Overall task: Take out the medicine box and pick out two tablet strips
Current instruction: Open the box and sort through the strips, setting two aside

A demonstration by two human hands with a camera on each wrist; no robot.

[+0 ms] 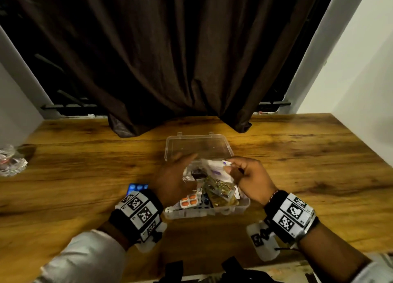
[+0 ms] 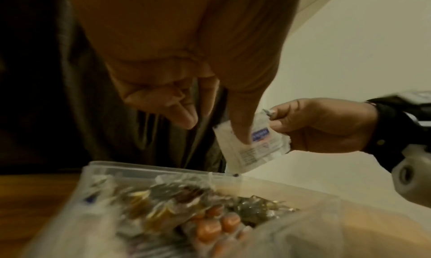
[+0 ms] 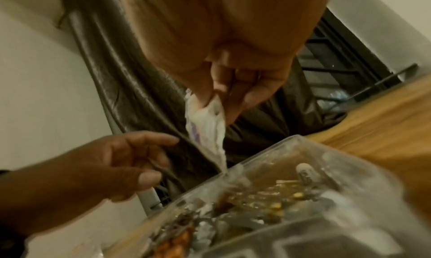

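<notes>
A clear plastic medicine box (image 1: 229,211) lies open on the wooden table (image 1: 297,155), its lid (image 1: 197,146) folded back. Several tablet strips fill it, among them an orange strip (image 1: 190,199) and a gold foil strip (image 1: 221,191). My right hand (image 1: 230,165) pinches a white sachet with purple print (image 1: 214,170) by its top edge and holds it above the box; the sachet (image 3: 207,132) hangs down. My left hand (image 1: 187,161) hovers over the box's left side, fingers relaxed and holding nothing. A blue strip (image 1: 137,187) lies on the table beside my left wrist.
A dark curtain (image 1: 170,70) hangs down to the table's back edge behind the box. A crumpled clear plastic bag (image 1: 11,161) lies at the far left. White walls close in on both sides. Bare wood lies to the left and right of the box.
</notes>
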